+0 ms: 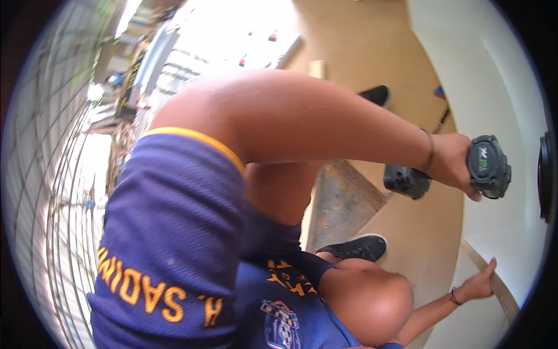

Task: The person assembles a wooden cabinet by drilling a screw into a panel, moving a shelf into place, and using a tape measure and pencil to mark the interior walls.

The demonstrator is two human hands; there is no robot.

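Observation:
My left hand (452, 161) is closed round the grip of a black cordless drill (489, 167). The drill's rounded body faces up beside a white panel (487, 75), and its battery base (407, 181) shows on the near side of the wrist; its tip is hidden. At the lower right, my right hand (478, 284) grips a thin wooden strip (507, 298) against the white surface, thumb raised and fingers mostly hidden.
Below me lies a tan board-like surface (383, 35), with a grey worn triangular piece (346, 203) on it. My black shoe (360, 249) rests beside that piece, near my bent knee (372, 296). A thin dark tool (444, 118) lies by the panel. Barred metalwork (55, 192) stands at left.

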